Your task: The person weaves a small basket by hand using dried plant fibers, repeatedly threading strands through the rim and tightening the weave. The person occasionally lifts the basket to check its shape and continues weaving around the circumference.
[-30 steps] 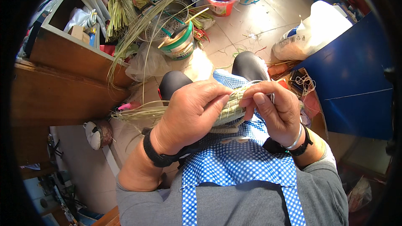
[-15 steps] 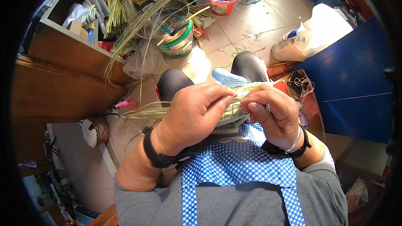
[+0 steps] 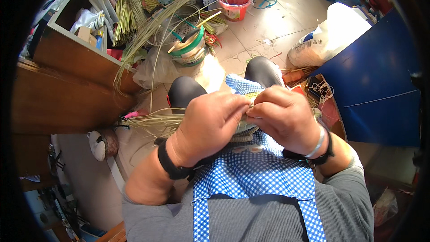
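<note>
Over my lap lies a partly woven straw piece (image 3: 246, 127), pale green and mostly covered by my hands. My left hand (image 3: 210, 123) is closed on its upper edge, thumb and forefinger pinched together. Right against those fingertips, my right hand (image 3: 286, 118) is closed in a pinch too; what its fingers hold is hidden. A bundle of loose straw strands (image 3: 156, 123) sticks out to the left from under my left hand. Beneath the piece is a blue-and-white checked apron (image 3: 255, 170).
Ahead on the floor stand a green-rimmed bucket (image 3: 190, 53) with straw across it, a red bin (image 3: 235, 11) and straw bundles (image 3: 129, 11). A wooden cabinet (image 3: 76, 80) is at left. At right are a white sack (image 3: 329, 36) and a blue panel (image 3: 380, 85).
My right hand has moved left and turned inward, so its fingertips now meet those of my left hand. The woven piece is more covered than before.
</note>
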Tool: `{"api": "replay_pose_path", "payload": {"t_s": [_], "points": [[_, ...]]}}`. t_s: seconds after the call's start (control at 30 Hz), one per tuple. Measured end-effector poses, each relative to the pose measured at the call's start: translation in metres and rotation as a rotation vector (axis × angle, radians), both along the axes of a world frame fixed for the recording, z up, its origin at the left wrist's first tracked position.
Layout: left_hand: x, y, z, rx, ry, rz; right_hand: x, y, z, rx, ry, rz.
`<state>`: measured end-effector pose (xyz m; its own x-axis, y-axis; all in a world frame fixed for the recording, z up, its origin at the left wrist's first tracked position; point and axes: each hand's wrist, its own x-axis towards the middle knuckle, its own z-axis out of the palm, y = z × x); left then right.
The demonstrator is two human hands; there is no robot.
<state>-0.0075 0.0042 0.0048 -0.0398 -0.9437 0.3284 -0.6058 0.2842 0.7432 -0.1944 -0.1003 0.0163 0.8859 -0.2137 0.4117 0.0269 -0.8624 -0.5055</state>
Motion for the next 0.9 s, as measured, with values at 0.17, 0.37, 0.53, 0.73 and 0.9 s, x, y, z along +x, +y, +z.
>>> {"api": "replay_pose_path", "payload": {"t_s": [0.17,0.37,0.53,0.73,0.9], "points": [[-0.02,0.019,0.029,-0.263,-0.436,-0.278,-0.008,-0.024,0.011,0.594,0.195,0.045],[-0.039,0.017,0.039,-0.35,-0.527,-0.452,0.002,-0.013,-0.019,1.441,0.689,0.306],[-0.013,0.005,0.037,-0.104,-0.372,-0.378,0.027,-0.051,-0.026,1.785,-0.14,-0.134],[0.014,0.001,0.033,0.138,0.001,-0.21,0.008,-0.084,-0.048,1.587,-0.346,0.229],[0.021,-0.003,0.024,0.206,0.059,-0.169,0.011,-0.159,-0.043,0.844,-0.251,-0.542]]}}
